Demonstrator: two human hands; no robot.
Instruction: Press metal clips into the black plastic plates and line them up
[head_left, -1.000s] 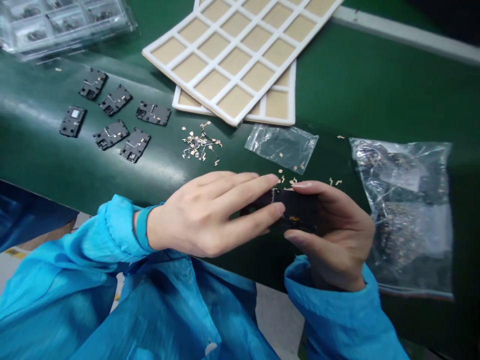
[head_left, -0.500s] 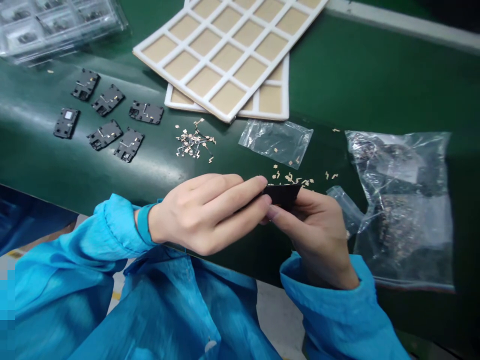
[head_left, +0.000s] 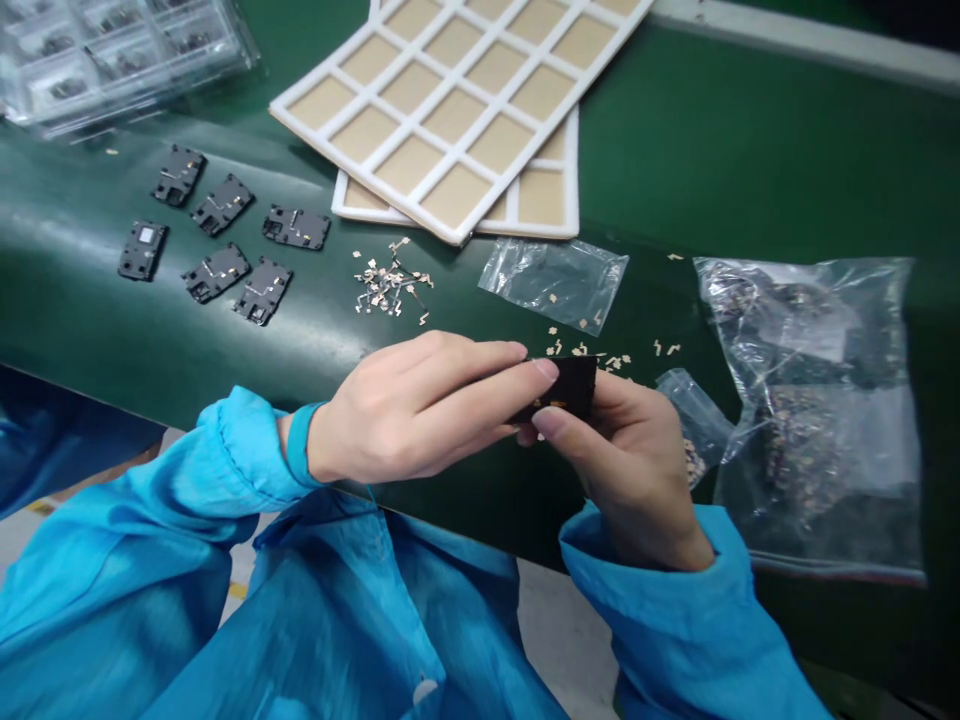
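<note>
Between both hands, above the table's near edge, is a small black plastic part with gold-coloured spots on its face. My left hand grips its left side, fingers laid across the face. My right hand pinches the lower right, thumb in front and fingers behind. Fingers cover much of the part. Just beyond it lie several small gold-coloured metal pieces. A heap of thin metal contact pieces sits farther left. Several similar black plastic parts lie flat at the left.
White grid trays with tan cells overlap at the back. A clear plastic tray stands back left. One small clear bag lies mid-table; another is beside my right hand. A large zip bag of small parts lies right.
The black plastic part has tilted so more of its face, with gold-coloured spots, shows. My left fingers have shifted slightly right across it. Both hands keep hold.
</note>
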